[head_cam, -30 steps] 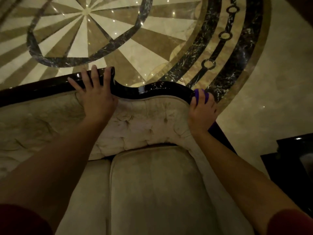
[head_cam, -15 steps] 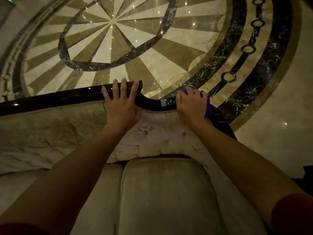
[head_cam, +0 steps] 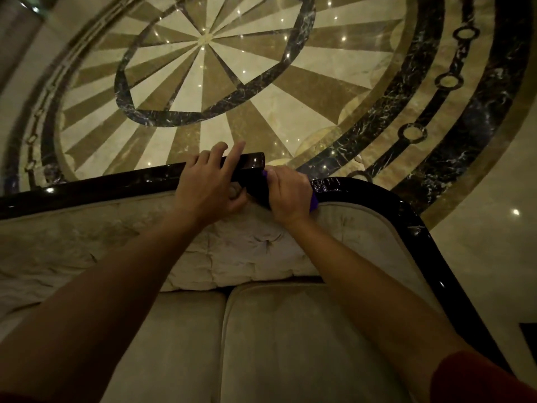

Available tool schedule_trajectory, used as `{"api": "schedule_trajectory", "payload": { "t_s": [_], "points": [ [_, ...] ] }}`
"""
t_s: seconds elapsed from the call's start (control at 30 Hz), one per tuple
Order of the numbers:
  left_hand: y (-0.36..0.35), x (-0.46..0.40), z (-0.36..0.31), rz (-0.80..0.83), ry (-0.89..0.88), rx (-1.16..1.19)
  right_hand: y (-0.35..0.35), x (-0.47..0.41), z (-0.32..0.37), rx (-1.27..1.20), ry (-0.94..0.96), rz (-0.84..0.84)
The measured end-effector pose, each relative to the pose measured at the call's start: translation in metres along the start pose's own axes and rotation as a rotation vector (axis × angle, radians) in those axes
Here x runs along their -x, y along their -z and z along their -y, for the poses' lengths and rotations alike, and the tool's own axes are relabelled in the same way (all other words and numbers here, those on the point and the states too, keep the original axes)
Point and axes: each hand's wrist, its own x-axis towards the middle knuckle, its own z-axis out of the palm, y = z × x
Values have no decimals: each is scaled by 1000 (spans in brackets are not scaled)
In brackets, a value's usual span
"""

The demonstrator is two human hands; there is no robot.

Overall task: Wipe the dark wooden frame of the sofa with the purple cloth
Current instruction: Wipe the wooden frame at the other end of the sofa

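Note:
The sofa's dark glossy wooden frame [head_cam: 96, 186] runs along the top of the tufted beige backrest, dips in a curve at the middle and bends down the right side. My right hand [head_cam: 287, 194] presses the purple cloth [head_cam: 313, 202] on the curved dip; only small purple edges show under the hand. My left hand [head_cam: 207, 187] rests on the frame just left of it, fingers spread over the top rail and thumb on the upholstery. The two hands nearly touch.
Beige seat cushions [head_cam: 279, 344] lie below my arms. Behind the sofa spreads a polished marble floor with a radial medallion [head_cam: 203, 39] and dark rings. A dark piece of furniture [head_cam: 530, 330] shows at the right edge.
My right hand has slid the cloth leftward along the frame, from the right corner to the central dip beside my left hand. My left fingers have lifted slightly and the view has shifted.

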Motion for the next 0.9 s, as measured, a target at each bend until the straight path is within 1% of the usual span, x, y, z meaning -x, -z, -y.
{"api": "schedule_trajectory", "payload": {
  "t_s": [0.07,0.1,0.2,0.23,0.33,0.4,0.47,0.5,0.53,0.57,0.63,0.67,0.77,0.83,0.9],
  "points": [
    [-3,0,1,-19,-9,-10,-3,1,11,-246,-111,-80],
    [-4,0,1,-25,-15,-15,-4,1,16,-362,-189,-87],
    [-2,0,1,-32,-23,-25,0,-6,36,-782,-472,-23],
    [-2,0,0,-34,-23,-23,3,-9,42,-899,-539,-23],
    [-1,0,0,-48,-28,-11,16,-20,56,-1127,-622,-45],
    [-3,0,1,-74,-40,-14,22,-29,59,-1265,-618,-48],
    [-5,1,1,-108,-54,-12,24,-34,59,-1323,-586,-69],
    [-6,1,1,-124,-60,-12,22,-33,58,-1307,-584,-79],
    [-7,1,1,-137,-63,-12,18,-30,57,-1242,-579,-80],
    [-8,1,1,-143,-62,-13,13,-25,56,-1122,-557,-73],
    [-10,1,2,-138,-56,-17,3,-14,48,-774,-453,-48],
    [-10,1,2,-131,-52,-20,0,-9,40,-561,-357,-17],
    [-7,1,1,-97,-44,-20,9,-5,12,68,-77,161],
    [-5,2,0,-92,-37,-19,26,-7,-6,364,38,264],
    [-6,2,-2,-116,-32,-13,47,-7,-27,575,87,308]
  ]
}}
